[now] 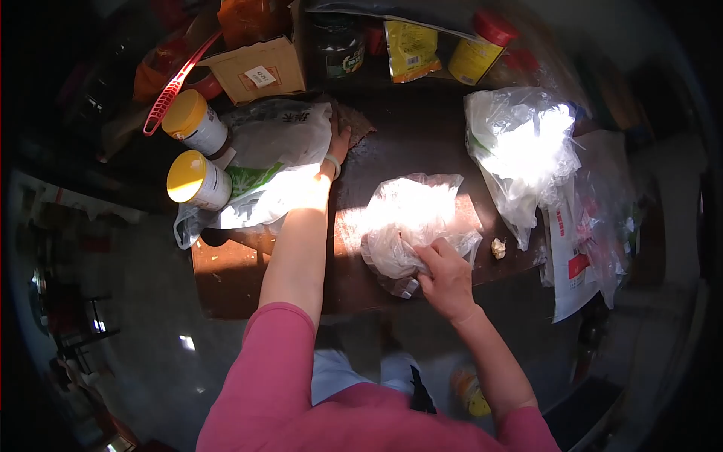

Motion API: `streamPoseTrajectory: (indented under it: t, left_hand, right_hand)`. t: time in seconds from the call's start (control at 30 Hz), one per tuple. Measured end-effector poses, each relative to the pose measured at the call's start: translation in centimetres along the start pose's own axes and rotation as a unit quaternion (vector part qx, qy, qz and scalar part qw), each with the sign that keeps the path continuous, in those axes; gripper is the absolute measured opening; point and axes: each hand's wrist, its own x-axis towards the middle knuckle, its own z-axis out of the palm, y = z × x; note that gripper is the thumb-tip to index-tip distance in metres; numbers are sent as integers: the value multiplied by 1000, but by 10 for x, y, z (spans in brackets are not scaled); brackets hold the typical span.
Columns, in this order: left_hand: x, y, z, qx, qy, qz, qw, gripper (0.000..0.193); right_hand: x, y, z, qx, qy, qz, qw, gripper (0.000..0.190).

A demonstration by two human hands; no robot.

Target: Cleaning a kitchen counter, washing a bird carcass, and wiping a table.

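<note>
My right hand [449, 279] pinches the near edge of a crumpled translucent plastic bag [415, 214] on the dark wooden table [390, 135]. Sunlight washes out much of that bag. Stretched far forward, my left hand [339, 144] is at the right edge of a white plastic bag [254, 141] with green print. A brown cloth [357, 124] lies beside its fingers. The bag partly hides this hand, so its grip is unclear. Right of the crumpled bag sits a small pale lump [498, 248], perhaps a garlic bulb.
Two yellow-lidded tubs [197, 181] stand at left, near a red plastic fly swatter [175, 93]. Along the back are a cardboard box [257, 70], a dark jar [337, 48], a yellow pouch [412, 51] and a red-lidded canister [480, 48]. More plastic bags [522, 152] lie at right.
</note>
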Motion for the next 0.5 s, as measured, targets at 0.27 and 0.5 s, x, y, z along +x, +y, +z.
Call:
streamPoseTrajectory:
  t: [0.27,0.5]
  left_hand:
    - [-114,26,-87,17,-180,385,905,60]
    - [-56,13,-68,73,-116,19,990,75]
  right_hand:
    - [-52,-11,-50,31,55,-6,998,34]
    - [-69,-6,-71,40,96,6,995,38]
